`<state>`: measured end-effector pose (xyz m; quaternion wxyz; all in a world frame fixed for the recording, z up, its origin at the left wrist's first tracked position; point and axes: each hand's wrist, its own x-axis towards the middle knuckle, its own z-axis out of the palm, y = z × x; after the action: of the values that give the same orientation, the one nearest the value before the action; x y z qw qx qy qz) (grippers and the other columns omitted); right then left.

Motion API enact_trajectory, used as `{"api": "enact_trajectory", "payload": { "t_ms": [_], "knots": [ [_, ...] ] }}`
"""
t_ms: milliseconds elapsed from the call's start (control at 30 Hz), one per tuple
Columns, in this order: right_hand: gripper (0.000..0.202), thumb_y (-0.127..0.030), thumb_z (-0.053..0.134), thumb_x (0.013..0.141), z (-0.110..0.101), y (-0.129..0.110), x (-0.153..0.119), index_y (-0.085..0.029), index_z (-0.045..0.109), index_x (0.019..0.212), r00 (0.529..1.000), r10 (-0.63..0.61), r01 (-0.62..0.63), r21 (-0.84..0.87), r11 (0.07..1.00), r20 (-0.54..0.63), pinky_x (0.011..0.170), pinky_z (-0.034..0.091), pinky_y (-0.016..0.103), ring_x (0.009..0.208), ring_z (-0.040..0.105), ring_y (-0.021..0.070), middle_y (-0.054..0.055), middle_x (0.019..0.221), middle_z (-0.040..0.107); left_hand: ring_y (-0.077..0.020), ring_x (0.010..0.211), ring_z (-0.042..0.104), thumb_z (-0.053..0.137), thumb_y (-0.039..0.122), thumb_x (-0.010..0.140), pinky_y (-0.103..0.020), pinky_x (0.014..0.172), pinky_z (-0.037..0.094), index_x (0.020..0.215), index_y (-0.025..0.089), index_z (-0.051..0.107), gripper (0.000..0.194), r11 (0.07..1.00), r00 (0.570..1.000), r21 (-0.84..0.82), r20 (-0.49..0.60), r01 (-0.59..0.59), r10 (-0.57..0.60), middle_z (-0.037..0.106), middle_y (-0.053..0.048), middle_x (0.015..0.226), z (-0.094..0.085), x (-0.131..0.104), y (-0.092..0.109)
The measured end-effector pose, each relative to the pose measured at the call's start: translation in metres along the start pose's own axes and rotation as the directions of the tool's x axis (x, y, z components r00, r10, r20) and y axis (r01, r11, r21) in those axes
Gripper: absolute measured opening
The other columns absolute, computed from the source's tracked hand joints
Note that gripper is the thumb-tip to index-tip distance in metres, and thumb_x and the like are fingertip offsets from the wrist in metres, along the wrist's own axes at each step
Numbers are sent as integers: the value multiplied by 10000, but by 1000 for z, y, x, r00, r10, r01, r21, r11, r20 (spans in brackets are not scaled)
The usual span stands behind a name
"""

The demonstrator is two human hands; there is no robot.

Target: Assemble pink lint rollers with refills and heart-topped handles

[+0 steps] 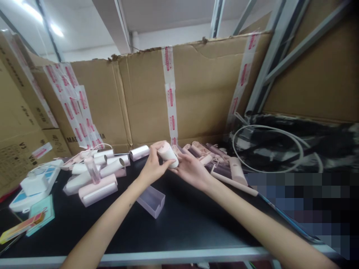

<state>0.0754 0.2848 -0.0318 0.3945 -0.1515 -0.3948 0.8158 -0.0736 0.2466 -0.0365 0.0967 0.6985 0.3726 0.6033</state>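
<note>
one white cylinder is up above the black table on my feed, the left hand gripping it between thumb and fingers; the right hand is by its lower end, fingers partly hidden, so i cannot tell their grip.

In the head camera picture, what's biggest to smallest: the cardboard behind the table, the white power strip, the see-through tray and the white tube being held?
1. Cardboard
2. Power strip
3. Tray
4. Tube, partly covered, so its full size is unsure.
</note>
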Motion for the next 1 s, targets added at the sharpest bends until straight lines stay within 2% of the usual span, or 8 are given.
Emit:
{"api": "enact_trajectory", "payload": {
  "t_ms": [100, 333, 500, 600, 733, 800, 900, 1000],
  "knots": [
    [165, -118, 464, 808, -2, 3, 1, -195, 610, 814, 997, -71, 67, -90, 994, -44, 892, 454, 299, 846, 619, 144, 22, 826, 671, -232, 1220, 425, 673, 209, 721, -421, 956, 422, 1085, 224, 341, 494, 995, 995, 43, -25, -92, 94, 417, -144, 1286, -1, 1, -2],
    [139, -221, 525, 828, 0, 11, 2, -250, 603, 939, 995, -91, 87, -85, 993, -44, 928, 428, 346, 950, 605, 152, -7, 928, 677, -219, 1213, 427, 673, 256, 729, -381, 920, 455, 1137, 238, 308, 547, 999, 995, 7, -88, -41, 41, 398, -133, 1288, 1, -1, -9],
    [112, -235, 540, 829, 7, 10, -3, -243, 606, 919, 994, -102, 104, -110, 988, 24, 887, 442, 286, 973, 580, 138, -12, 1002, 661, -224, 1238, 401, 665, 295, 742, -398, 962, 407, 1138, 246, 342, 513, 998, 997, 12, -42, -59, 59, 402, -129, 1296, -3, -1, -2],
    [136, -294, 523, 834, 10, 9, -5, -259, 595, 944, 993, -121, 121, -131, 984, 9, 834, 459, 267, 974, 568, 142, -21, 1050, 644, -232, 1231, 410, 636, 382, 764, -413, 1016, 340, 1074, 229, 413, 411, 994, 998, -83, -8, -69, 69, 448, -119, 1268, -3, -1, 7],
    [237, -422, 522, 822, 11, 12, -5, -296, 561, 1019, 989, -138, 125, -208, 970, -46, 807, 460, 271, 1029, 539, 153, -37, 1090, 626, -202, 1099, 522, 461, 443, 866, -376, 976, 379, 1036, 221, 470, 280, 927, 986, -338, 13, 162, -168, 567, -73, 1099, 7, -3, 15],
    [304, -499, 526, 796, 9, 12, -5, -294, 556, 1019, 989, -135, 117, -224, 968, -65, 801, 459, 292, 1042, 533, 169, -27, 1082, 627, -197, 1105, 520, 566, 392, 816, -365, 969, 390, 1158, 249, 376, 416, 846, 954, -448, 60, 288, -293, 551, -64, 1149, 13, -6, 17],
    [403, -554, 598, 712, 7, 11, -6, -265, 565, 990, 982, -180, 163, -233, 959, -56, 829, 447, 310, 1061, 525, 194, -4, 1084, 619, -218, 1228, 421, 700, 290, 701, -368, 1005, 363, 1256, 277, 230, 727, 717, 867, -519, 108, 466, -486, 426, -91, 1320, 19, -8, 18],
    [466, -475, 704, 630, 7, 8, -8, -244, 565, 1010, 972, -229, 208, -262, 942, -48, 889, 421, 302, 1079, 521, 201, 8, 1090, 606, -252, 1235, 416, 710, 279, 674, -393, 1007, 366, 1204, 243, 306, 667, 572, 775, -575, 186, 584, -604, 409, -114, 1333, 21, -9, 21]
  ]
}}
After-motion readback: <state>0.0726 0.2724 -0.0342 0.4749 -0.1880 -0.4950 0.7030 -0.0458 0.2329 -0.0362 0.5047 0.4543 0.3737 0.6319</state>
